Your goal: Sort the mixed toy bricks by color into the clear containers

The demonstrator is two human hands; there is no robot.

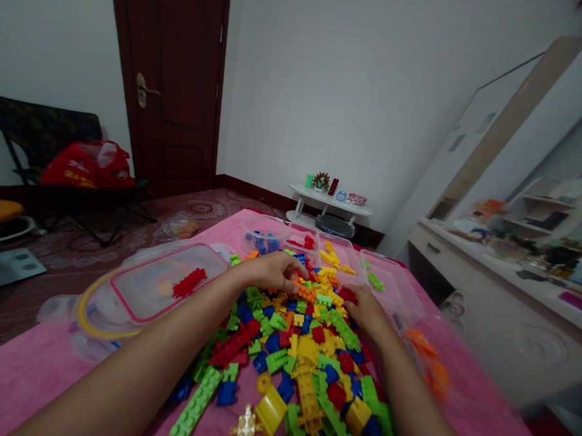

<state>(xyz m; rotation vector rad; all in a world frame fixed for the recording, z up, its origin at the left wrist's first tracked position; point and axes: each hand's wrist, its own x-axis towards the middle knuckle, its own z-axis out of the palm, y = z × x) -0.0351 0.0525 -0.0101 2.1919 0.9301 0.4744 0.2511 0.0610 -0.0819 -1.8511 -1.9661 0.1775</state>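
Note:
A big heap of plastic building bricks point(279, 323) in red, yellow, green, blue and orange covers the pink cloth. At the heap's far side is my left hand point(276, 271), its fingers curved and apart. Its fingertips reach an orange brick point(308, 292) among the others, with no clear grip on it. To the right, my right hand point(364, 306) has its thumb and fingers closed around a red brick point(348, 295). Its lower fingers are partly hidden.
Behind the heap stand a round tub with blue bricks point(262, 241) and clear boxes with red, yellow and green bricks point(376, 281). A pink-rimmed lid point(137, 317) bearing a red brick point(190, 282) lies left. A bag of orange pieces point(429, 362) lies right.

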